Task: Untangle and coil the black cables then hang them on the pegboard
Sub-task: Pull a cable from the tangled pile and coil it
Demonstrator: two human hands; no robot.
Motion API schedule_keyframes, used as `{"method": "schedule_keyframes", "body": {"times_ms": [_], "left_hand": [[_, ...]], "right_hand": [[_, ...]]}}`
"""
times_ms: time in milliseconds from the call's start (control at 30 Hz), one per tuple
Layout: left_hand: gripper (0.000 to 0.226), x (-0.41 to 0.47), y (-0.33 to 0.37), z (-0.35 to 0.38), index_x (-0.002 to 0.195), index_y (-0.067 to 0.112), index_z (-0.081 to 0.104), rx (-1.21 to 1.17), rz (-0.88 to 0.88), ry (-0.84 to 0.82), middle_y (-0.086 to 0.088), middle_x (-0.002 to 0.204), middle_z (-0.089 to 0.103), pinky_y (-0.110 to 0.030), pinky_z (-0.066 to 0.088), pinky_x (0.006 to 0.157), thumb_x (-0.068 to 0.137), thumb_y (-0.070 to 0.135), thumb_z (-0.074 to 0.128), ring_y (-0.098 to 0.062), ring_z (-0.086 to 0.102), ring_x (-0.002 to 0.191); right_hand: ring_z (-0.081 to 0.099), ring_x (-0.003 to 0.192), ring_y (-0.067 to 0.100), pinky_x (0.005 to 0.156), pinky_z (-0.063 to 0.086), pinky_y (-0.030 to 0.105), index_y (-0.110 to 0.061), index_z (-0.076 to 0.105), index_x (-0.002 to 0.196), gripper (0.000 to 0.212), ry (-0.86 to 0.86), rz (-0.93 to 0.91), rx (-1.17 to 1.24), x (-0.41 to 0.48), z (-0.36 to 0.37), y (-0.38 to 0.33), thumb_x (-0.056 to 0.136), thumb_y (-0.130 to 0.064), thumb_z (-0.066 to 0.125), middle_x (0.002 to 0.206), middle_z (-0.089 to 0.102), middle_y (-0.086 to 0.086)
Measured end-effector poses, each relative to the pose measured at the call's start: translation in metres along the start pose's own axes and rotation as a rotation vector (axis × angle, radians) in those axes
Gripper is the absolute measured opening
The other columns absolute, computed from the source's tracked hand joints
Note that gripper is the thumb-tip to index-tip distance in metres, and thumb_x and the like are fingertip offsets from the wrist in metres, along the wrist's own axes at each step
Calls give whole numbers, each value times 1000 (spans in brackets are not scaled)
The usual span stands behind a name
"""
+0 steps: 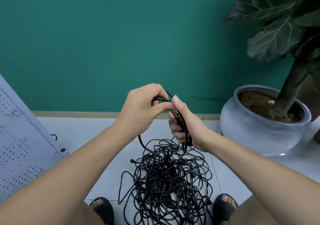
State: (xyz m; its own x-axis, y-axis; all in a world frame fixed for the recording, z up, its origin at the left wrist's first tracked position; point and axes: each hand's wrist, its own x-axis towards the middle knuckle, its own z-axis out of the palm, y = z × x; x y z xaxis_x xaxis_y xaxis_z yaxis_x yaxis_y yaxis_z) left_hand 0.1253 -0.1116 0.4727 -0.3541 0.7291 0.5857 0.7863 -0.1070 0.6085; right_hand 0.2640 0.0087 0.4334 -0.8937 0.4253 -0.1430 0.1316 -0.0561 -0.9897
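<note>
A big tangle of black cables (166,181) lies on the pale floor between my feet. Above it I hold a small coil of one black cable (181,119). My right hand (187,127) grips the coil's loops in its fist, thumb pointing up. My left hand (143,108) pinches the top loop of the same cable between thumb and fingers. A strand runs from my left hand down into the tangle. The white pegboard (20,138) leans at the left edge.
A large grey pot (259,133) with a dark-leaved plant (280,32) stands at the right, close to my right hand. A teal wall rises behind. Black hooks (54,137) lie on the floor by the pegboard. My sandalled feet (102,209) flank the tangle.
</note>
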Motion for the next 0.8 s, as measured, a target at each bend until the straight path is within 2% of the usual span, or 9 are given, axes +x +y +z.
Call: {"method": "schedule_keyframes", "body": {"times_ms": [100,200,267,400,500,567,667,733,800], "left_hand": [[14,1,-3,2,88,18,71,87,102,8,15,72,50,-17,35,64,91,23,83,-9,49,68],[30,4,-3,4,83,19,67,105,102,86,8,87,52,-27,42,72,87,42,85,-15,53,84],[36,6,-2,5,83,18,62,65,78,153,4,97,52,-26,45,78,85,44,87,-18,53,93],[34,6,-3,6,87,12,58,-147,-39,97,-5,84,67,-45,54,72,89,31,87,-26,66,79],[34,8,-4,6,95,12,52,-235,-166,95,-12,75,61,-37,55,67,94,27,83,-29,69,67],[26,12,-5,7,101,15,54,-340,-250,107,-13,69,55,-33,52,67,99,26,77,-26,60,62],[16,14,-3,13,100,19,58,-611,-371,117,-1,67,42,-34,46,65,104,28,71,-19,40,57],[17,14,2,19,97,19,57,-718,-443,129,3,67,33,-30,34,56,104,27,71,-16,27,54],[19,17,6,23,96,19,55,-788,-512,157,3,66,24,-27,24,50,103,23,72,-16,18,54]], "right_hand": [[13,58,18,58,7,35,-25,29,81,70,-37,-34,-6,-1,-1,2,76,-89,57,76,20,2],[22,58,14,58,12,34,-29,42,84,53,-59,-34,-56,-3,-3,6,82,-76,66,77,37,-2],[23,56,14,56,14,31,-28,48,83,41,-94,-36,-26,-4,-2,8,91,-65,64,75,42,-3],[25,56,15,51,23,25,-22,59,91,33,-114,-92,-2,-7,1,7,100,-54,55,74,46,-1],[26,57,15,52,23,26,-15,66,100,35,-82,-163,-48,-8,0,6,110,-46,53,71,43,-1],[30,56,14,52,25,26,-7,70,106,33,-25,-205,-94,-9,1,5,115,-32,51,69,43,0],[48,57,15,56,43,28,-5,73,110,26,47,-264,-293,-8,1,5,115,-19,52,67,54,-2],[55,57,15,62,47,34,-12,73,98,22,77,-283,-444,-7,3,5,112,-17,56,67,63,-6],[50,53,12,58,42,34,-19,65,79,30,139,-290,-559,-6,6,6,109,-23,61,61,63,-8]]}}
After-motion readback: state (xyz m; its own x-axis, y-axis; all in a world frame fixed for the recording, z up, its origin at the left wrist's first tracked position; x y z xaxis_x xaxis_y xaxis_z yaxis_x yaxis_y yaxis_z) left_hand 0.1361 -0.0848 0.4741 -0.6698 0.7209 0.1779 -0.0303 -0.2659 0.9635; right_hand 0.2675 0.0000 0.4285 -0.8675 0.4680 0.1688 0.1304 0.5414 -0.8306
